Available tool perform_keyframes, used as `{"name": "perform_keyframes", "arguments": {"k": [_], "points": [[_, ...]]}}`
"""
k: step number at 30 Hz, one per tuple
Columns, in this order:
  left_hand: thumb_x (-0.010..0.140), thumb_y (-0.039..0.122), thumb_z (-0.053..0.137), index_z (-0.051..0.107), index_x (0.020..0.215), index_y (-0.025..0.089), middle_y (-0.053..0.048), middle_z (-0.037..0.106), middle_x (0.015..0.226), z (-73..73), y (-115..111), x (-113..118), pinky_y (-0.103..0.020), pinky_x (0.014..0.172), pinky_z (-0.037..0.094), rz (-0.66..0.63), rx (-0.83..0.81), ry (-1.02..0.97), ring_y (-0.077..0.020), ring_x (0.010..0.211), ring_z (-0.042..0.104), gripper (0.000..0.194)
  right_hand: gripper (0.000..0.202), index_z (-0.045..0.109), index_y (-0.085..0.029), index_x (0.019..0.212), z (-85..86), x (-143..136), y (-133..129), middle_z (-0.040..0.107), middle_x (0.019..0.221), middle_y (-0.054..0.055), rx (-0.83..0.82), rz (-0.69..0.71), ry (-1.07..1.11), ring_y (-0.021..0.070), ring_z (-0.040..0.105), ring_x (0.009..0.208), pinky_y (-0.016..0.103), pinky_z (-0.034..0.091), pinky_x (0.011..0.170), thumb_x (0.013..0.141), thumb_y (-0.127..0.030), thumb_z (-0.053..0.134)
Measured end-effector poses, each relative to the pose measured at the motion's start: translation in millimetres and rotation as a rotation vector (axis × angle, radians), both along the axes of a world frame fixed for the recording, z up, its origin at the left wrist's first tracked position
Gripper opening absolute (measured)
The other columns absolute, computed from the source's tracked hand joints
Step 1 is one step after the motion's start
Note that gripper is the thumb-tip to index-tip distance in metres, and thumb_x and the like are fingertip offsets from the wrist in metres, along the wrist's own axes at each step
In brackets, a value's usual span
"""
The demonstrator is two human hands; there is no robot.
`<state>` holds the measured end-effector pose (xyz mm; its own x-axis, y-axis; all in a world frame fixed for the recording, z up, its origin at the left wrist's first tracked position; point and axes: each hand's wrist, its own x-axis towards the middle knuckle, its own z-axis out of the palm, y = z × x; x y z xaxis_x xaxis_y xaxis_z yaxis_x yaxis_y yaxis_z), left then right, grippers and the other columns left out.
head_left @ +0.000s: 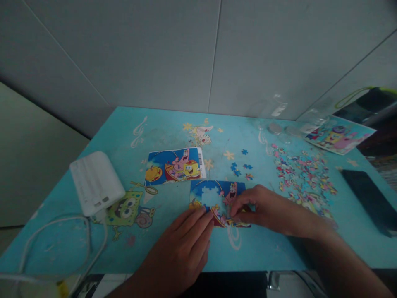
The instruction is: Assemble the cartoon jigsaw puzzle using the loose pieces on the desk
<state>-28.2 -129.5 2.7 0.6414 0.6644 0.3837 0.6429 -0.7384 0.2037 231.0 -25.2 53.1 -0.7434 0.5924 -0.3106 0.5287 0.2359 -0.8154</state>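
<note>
A partly assembled jigsaw puzzle (196, 191) of a cartoon boat scene lies on the table in front of me, with a gap showing the tabletop in its middle. My left hand (186, 242) rests flat with fingers stretched out, their tips on the puzzle's lower left edge. At the puzzle's right side, my right hand (251, 207) pinches what looks like a puzzle piece, mostly hidden by the fingers. Just behind the puzzle lies a reference picture card (175, 165) with the same scene. Several loose blue pieces (235, 169) are scattered behind the right hand.
A white power bank (96, 182) with a white cable (88, 236) occupies the left. On the right are a heap of puzzle pieces (305, 178), a dark phone-like slab (369, 200), another picture card (341, 134) and clear containers (279, 109). A wall (161, 58) borders the table's back.
</note>
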Motion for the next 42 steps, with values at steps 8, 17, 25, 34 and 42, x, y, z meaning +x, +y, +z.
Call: {"name": "perform_keyframes", "arguments": {"k": [8, 17, 25, 34, 42], "points": [[0.098, 0.013, 0.051, 0.061, 0.135, 0.004, -0.015, 0.059, 0.144, -2.3, 0.5, 0.5, -0.046, 0.111, 0.051, 0.002, -0.004, -0.004, -0.0288, 0.136, 0.053, 0.040, 0.011, 0.077, -0.025, 0.096, -3.5, 0.8, 1.7, 0.077, 0.093, -0.003, -0.004, 0.020, -0.024, 0.0139, 0.070, 0.081, 0.024, 0.051, 0.074, 0.095, -0.025, 0.066], [0.098, 0.014, 0.050, 0.062, 0.132, 0.004, -0.015, 0.063, 0.139, 1.3, 2.1, 2.1, -0.046, 0.109, 0.052, 0.009, 0.010, -0.019, -0.0283, 0.132, 0.056, 0.038, 0.013, 0.077, -0.025, 0.100, -6.3, -1.4, 2.3, 0.078, 0.097, -0.001, 0.105, -0.001, 0.025, 0.0136, 0.071, 0.084, 0.024, 0.052, 0.077, 0.096, -0.024, 0.065], [0.097, 0.013, 0.051, 0.061, 0.134, 0.004, -0.016, 0.062, 0.140, 1.2, 1.7, 0.9, -0.047, 0.110, 0.052, 0.011, 0.006, 0.006, -0.0286, 0.133, 0.055, 0.039, 0.016, 0.077, -0.025, 0.100, -5.8, -9.7, 0.3, 0.077, 0.096, 0.001, 0.189, 0.015, 0.024, 0.0154, 0.070, 0.085, 0.028, 0.052, 0.080, 0.100, -0.026, 0.061], [0.098, 0.013, 0.051, 0.062, 0.133, 0.003, -0.016, 0.062, 0.140, 1.8, 1.1, 1.1, -0.046, 0.109, 0.053, 0.007, 0.006, 0.001, -0.0288, 0.132, 0.056, 0.038, 0.016, 0.076, -0.024, 0.098, -6.1, -13.9, -1.1, 0.077, 0.097, 0.001, 0.213, 0.012, 0.018, 0.0152, 0.069, 0.087, 0.028, 0.051, 0.081, 0.100, -0.024, 0.059], [0.099, 0.013, 0.049, 0.062, 0.132, 0.003, -0.016, 0.063, 0.138, 3.6, 2.2, 2.2, -0.046, 0.108, 0.053, 0.013, 0.024, 0.009, -0.0277, 0.131, 0.057, 0.037, 0.016, 0.076, -0.024, 0.102, -7.0, -13.5, -1.3, 0.077, 0.097, 0.001, 0.222, 0.017, -0.008, 0.0157, 0.069, 0.087, 0.028, 0.051, 0.081, 0.100, -0.023, 0.060]]}}
